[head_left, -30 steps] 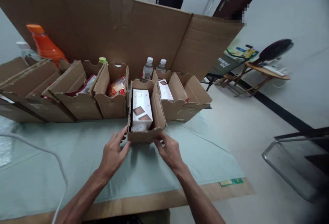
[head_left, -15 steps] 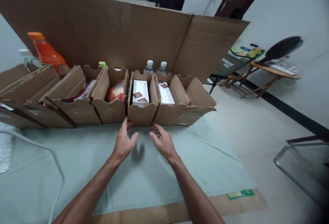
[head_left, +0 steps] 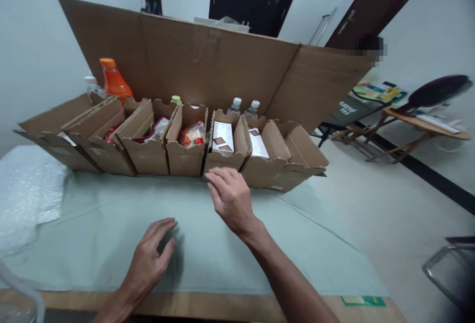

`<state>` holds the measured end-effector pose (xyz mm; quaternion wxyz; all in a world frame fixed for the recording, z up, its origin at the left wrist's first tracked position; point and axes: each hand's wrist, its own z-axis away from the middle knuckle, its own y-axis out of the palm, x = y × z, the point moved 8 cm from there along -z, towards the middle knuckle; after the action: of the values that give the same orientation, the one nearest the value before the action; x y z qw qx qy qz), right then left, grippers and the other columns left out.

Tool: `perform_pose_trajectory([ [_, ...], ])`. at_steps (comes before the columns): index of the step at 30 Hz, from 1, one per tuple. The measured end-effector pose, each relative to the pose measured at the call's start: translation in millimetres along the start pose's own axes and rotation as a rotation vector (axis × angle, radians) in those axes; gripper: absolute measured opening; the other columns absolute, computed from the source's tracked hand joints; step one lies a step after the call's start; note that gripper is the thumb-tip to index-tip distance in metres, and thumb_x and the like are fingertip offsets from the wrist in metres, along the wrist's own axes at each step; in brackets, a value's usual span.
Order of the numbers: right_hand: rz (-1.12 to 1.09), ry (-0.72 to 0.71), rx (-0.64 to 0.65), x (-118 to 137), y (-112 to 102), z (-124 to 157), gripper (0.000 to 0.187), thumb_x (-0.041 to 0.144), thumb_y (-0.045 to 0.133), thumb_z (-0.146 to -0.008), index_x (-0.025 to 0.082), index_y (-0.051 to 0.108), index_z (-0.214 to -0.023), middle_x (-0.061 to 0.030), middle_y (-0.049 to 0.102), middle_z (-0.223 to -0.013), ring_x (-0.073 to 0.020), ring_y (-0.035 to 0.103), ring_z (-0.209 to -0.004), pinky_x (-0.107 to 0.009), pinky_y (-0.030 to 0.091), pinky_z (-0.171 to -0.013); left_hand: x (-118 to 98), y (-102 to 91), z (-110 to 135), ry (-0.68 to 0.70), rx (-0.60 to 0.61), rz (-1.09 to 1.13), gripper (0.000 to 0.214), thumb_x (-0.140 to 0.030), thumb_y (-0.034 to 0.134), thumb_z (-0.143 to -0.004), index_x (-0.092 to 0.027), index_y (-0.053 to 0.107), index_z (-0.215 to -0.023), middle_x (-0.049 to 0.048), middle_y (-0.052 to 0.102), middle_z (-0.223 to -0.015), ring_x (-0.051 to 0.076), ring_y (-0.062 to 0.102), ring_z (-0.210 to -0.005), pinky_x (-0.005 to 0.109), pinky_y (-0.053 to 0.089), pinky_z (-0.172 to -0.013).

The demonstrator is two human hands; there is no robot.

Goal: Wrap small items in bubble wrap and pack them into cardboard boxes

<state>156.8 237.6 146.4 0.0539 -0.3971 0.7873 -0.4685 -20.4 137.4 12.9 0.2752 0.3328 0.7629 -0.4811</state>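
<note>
A row of open cardboard bins stands along the back of the table. One narrow bin (head_left: 222, 161) holds a white box (head_left: 222, 138) with brown squares on it. My right hand (head_left: 230, 197) hovers just in front of that bin, fingers curled loosely, holding nothing. Lower left, my left hand (head_left: 151, 258) rests over the pale green cloth (head_left: 208, 249) with fingers apart and nothing in it. The bin to the right (head_left: 261, 172) carries another white box (head_left: 257, 142). The bin to the left (head_left: 184, 157) has a red and yellow packet (head_left: 192, 134).
A tall cardboard sheet (head_left: 208, 66) stands behind the bins. An orange bottle (head_left: 113, 79) and two water bottles (head_left: 243, 108) are at the back. Bubble wrap (head_left: 25, 194) lies at the left. A folding table (head_left: 415, 120) and metal chair frame (head_left: 447, 273) stand on the right.
The narrow bin with the white box went from in front of the row back into line. Both hands let go; the left hand drew back toward me, and the view shifted left.
</note>
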Motion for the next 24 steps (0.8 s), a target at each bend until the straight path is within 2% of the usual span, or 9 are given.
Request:
perform_pose_trajectory([
  [2,0.145,-0.105,0.04,22.2,10.3,-40.0,0.032,0.015,0.053,-0.098,0.019,0.067,-0.127,-0.0128,0.069,-0.13,-0.0296,0.053,-0.129,-0.045,0.044,-0.103,9.6,-12.9,10.0,-0.025,-0.044,-0.027,0.025,-0.035,0.059,-0.091,-0.024,0.076,-0.106,0.0104,0.078,-0.113,0.026,0.075,-0.104,0.04,0.065,-0.086],
  [4,0.274,-0.13,0.108,30.3,28.2,-77.9,0.037,0.012,0.054,-0.096,0.014,0.063,-0.132,-0.0172,0.063,-0.138,-0.0325,0.044,-0.139,-0.048,0.037,-0.108,14.6,-21.1,16.2,-0.033,-0.079,-0.031,0.024,-0.036,0.059,-0.092,-0.024,0.077,-0.104,0.0107,0.078,-0.113,0.027,0.075,-0.103,0.04,0.066,-0.083],
  [7,0.412,-0.071,0.291,23.2,58.2,-113.4,0.028,0.01,0.054,-0.095,0.009,0.071,-0.117,-0.0211,0.069,-0.125,-0.0353,0.05,-0.13,-0.051,0.036,-0.106,17.5,-30.1,22.1,-0.029,-0.133,-0.013,0.024,-0.035,0.06,-0.092,-0.024,0.078,-0.103,0.0107,0.078,-0.111,0.026,0.075,-0.101,0.04,0.066,-0.083],
  [9,0.443,-0.071,0.375,23.4,67.9,-113.5,0.024,0.01,0.054,-0.095,0.011,0.076,-0.105,-0.0181,0.074,-0.11,-0.0334,0.056,-0.118,-0.052,0.036,-0.104,18.9,-36.7,25.6,-0.03,-0.167,0.005,0.023,-0.034,0.061,-0.091,-0.025,0.078,-0.103,0.01,0.077,-0.111,0.026,0.075,-0.101,0.04,0.066,-0.082],
  [12,0.401,-0.153,0.321,45.7,53.4,-79.9,0.024,0.008,0.054,-0.095,0.016,0.076,-0.099,-0.0121,0.076,-0.099,-0.03,0.058,-0.114,-0.051,0.035,-0.108,23.1,-50.5,30.3,-0.086,-0.21,0.035,0.022,-0.035,0.061,-0.091,-0.025,0.078,-0.102,0.0099,0.076,-0.115,0.027,0.073,-0.105,0.031,0.065,-0.062],
  [15,0.261,-0.227,0.231,77.6,13.2,-19.0,0.029,0.003,0.052,-0.094,0.021,0.075,-0.098,-0.007,0.077,-0.1,-0.028,0.057,-0.123,-0.051,0.032,-0.114,26.9,-67.8,32.8,-0.192,-0.242,0.045,0.026,-0.038,0.061,-0.091,-0.025,0.076,-0.107,0.0112,0.071,-0.126,0.029,0.068,-0.116,0.021,0.054,-0.044],
  [19,0.08,-0.296,0.336,92.1,-43.9,60.1,0.029,0.008,0.055,-0.094,0.031,0.073,-0.098,-0.0005,0.077,-0.112,-0.0258,0.057,-0.13,-0.051,0.037,-0.115,26.5,-76.2,32.1,-0.272,-0.215,0.057,0.04,-0.043,0.062,-0.089,-0.023,0.069,-0.123,0.0137,0.066,-0.135,0.031,0.067,-0.117,0.021,0.049,-0.04],
  [21,0.099,-0.236,0.262,74.4,-75.5,86.5,0.027,0.013,0.057,-0.094,0.033,0.072,-0.104,-0.0007,0.072,-0.127,-0.0275,0.056,-0.134,-0.051,0.042,-0.111,26.1,-68.6,33.0,-0.272,-0.17,0.07,0.051,-0.043,0.064,-0.088,-0.022,0.062,-0.134,0.0146,0.064,-0.136,0.03,0.069,-0.11,0.024,0.054,-0.047],
  [24,0.268,0.048,-0.112,25.7,-125.8,125.6,0.037,0.02,0.062,-0.095,0.032,0.066,-0.129,-0.0089,0.058,-0.149,-0.0324,0.054,-0.137,-0.054,0.047,-0.107,23.7,-50.5,37.7,-0.22,-0.115,0.094,0.061,-0.041,0.064,-0.087,-0.023,0.053,-0.143,0.014,0.063,-0.138,0.029,0.069,-0.112,0.04,0.062,-0.083],
])
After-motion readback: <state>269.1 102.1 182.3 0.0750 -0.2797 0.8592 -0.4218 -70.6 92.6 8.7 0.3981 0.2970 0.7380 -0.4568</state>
